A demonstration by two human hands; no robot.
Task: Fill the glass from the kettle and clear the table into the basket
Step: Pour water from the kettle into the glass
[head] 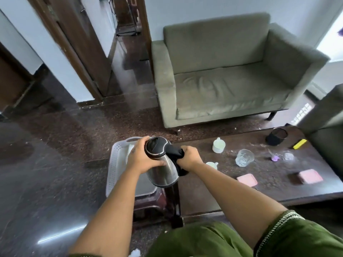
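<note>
A steel kettle with a black lid and handle is held in the air above the white perforated basket and the table's left end. My right hand grips the black handle. My left hand is pressed against the kettle's body near the lid. A clear glass stands on the dark table to the right of the kettle, apart from it. The kettle hides much of the basket.
On the table are a white cup, another white cup partly behind my right wrist, two pink pads, a small clear glass, a purple item, a black mesh pot and a yellow bar. A grey sofa stands behind.
</note>
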